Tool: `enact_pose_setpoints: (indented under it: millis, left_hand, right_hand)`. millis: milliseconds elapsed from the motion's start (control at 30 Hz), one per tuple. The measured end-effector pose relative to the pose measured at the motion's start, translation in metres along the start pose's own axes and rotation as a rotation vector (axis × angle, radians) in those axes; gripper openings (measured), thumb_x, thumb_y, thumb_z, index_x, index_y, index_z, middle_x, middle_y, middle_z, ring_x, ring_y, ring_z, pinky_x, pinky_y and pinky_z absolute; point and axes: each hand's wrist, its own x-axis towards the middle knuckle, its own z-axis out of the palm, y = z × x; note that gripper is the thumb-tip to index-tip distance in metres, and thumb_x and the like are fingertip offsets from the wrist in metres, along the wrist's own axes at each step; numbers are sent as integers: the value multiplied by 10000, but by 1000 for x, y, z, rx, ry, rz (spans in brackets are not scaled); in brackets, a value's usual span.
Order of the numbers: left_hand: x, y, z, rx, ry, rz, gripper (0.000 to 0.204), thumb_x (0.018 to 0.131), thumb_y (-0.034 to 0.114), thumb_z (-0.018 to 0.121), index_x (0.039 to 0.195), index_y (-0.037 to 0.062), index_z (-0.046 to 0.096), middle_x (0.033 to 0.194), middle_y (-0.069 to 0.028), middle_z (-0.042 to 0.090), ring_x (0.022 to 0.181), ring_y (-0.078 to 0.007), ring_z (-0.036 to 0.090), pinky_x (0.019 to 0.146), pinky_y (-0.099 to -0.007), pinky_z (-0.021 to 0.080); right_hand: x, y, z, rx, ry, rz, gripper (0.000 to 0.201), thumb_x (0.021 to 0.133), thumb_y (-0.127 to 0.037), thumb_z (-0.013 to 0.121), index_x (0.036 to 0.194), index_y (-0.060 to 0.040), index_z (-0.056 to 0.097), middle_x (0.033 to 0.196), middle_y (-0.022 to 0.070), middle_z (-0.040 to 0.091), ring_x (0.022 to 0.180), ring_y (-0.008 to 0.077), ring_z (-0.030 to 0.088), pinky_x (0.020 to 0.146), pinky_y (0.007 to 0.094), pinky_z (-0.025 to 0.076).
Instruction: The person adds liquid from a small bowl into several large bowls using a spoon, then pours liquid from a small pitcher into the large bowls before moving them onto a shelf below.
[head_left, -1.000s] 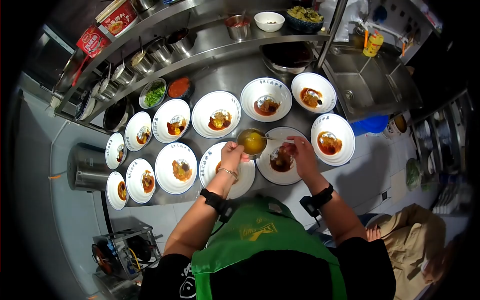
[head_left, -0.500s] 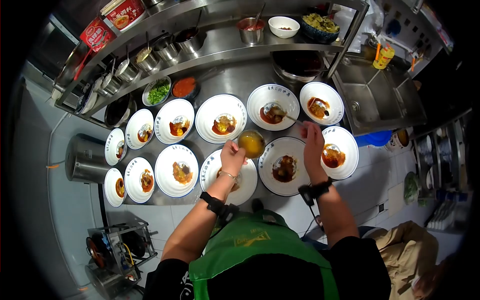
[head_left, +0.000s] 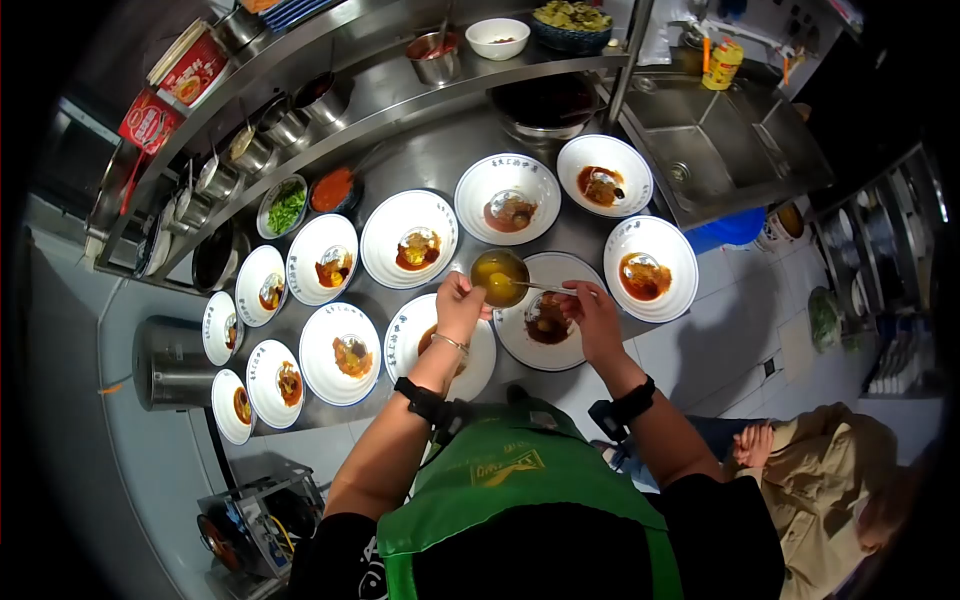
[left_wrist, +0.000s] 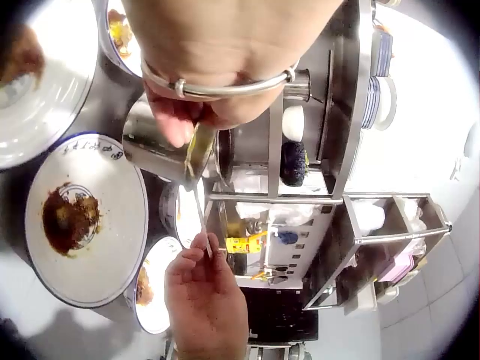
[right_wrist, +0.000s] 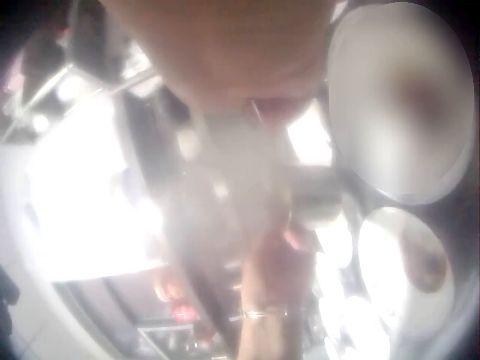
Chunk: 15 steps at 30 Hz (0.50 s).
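My left hand [head_left: 462, 308] grips a small metal cup [left_wrist: 150, 142] partly filled with yellow liquid, held tilted above the bowls. With its fingers my right hand [head_left: 596, 318] pinches the handle of a metal spoon [head_left: 545, 287], whose far end reaches into the cup. Beneath the hands stands a white bowl [head_left: 520, 345] with dark brown and reddish sauce at its bottom. Just left of it is another white bowl [head_left: 475, 375], partly covered by the left hand and wrist. The right wrist view is hazy and blurred.
Several more sauced white bowls [head_left: 375, 235] stand in two rows on the steel counter [head_left: 420, 155]. Behind them are a bowl of chopped greens [head_left: 287, 205] and a bowl of red sauce [head_left: 332, 188]. A shelf carries metal pots [head_left: 435, 65]. At right are a sink [head_left: 690, 150] and a seated person [head_left: 820, 480].
The right hand moved from the front bowl's right, up toward the far bowl with the spoon, then back to the cup. The spoon is in the cup again; the left hand keeps its hold.
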Motion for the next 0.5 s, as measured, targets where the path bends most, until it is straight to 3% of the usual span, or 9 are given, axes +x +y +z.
enact_pose_setpoints:
  millis: [167, 233, 267, 333, 367, 433, 467, 500]
  left_hand:
    - [2, -3, 34, -108, -7, -138, 178, 848, -22, 564, 800, 89, 433, 654, -49, 539, 477, -159, 591, 434, -291, 536]
    - [3, -9, 46, -135, -18, -178, 174, 849, -17, 568, 799, 88, 439, 666, -52, 547, 475, -163, 590, 431, -295, 535]
    - [4, -12, 50, -134, -35, -163, 173, 847, -17, 571, 799, 87, 442, 663, -51, 548, 475, -163, 591, 430, -296, 533]
    - [3, -16, 59, -124, -56, -135, 179, 839, -20, 571, 788, 85, 437, 639, -46, 538, 471, -159, 585, 421, -291, 525]
    - [3, -16, 61, -123, -64, -142, 179, 839, -20, 571, 788, 85, 437, 639, -46, 538, 471, -159, 585, 421, -291, 525]
    - [5, -22, 65, -28, -111, -51, 193, 832, -32, 566, 777, 86, 424, 628, -42, 531, 465, -149, 576, 410, -282, 514]
    - [6, -25, 69, -30, -120, -50, 193, 832, -32, 566, 777, 86, 424, 628, -42, 531, 465, -149, 576, 410, -282, 514]
    - [7, -27, 71, 12, -125, -17, 213, 823, -28, 566, 776, 91, 396, 647, -39, 511, 457, -144, 553, 391, -277, 487]
  right_hand:
    - [-12, -29, -44, 140, 52, -58, 312, 1032, -253, 452, 1144, 6, 585, 961, 111, 671, 788, 108, 585, 739, 241, 476]
    - [-20, -48, -67, 113, 137, -246, 290, 1035, -225, 451, 1123, 8, 600, 962, 107, 667, 804, 95, 581, 733, 247, 472]
    - [-22, -51, -81, 110, 149, -253, 290, 1035, -225, 451, 1123, 8, 600, 962, 107, 667, 804, 95, 581, 733, 247, 472]
    - [-21, -50, -112, -356, 338, -455, 240, 1020, -167, 468, 1094, 1, 621, 967, 120, 668, 843, 170, 603, 757, 298, 484]
    - [-17, -43, -130, -359, 348, -453, 240, 1020, -167, 468, 1094, 1, 621, 967, 120, 668, 843, 170, 603, 757, 298, 484]
    - [-9, -27, -160, -1354, 356, -838, 210, 994, -131, 494, 1069, -5, 645, 950, 148, 657, 864, 249, 617, 814, 317, 469]
    - [-9, -21, -168, -1331, 362, -852, 189, 971, -94, 502, 1055, -16, 652, 963, 159, 646, 865, 301, 610, 811, 339, 475]
    - [-10, -25, -167, -1333, 368, -856, 189, 971, -94, 502, 1055, -16, 652, 963, 159, 646, 865, 301, 610, 811, 339, 475]
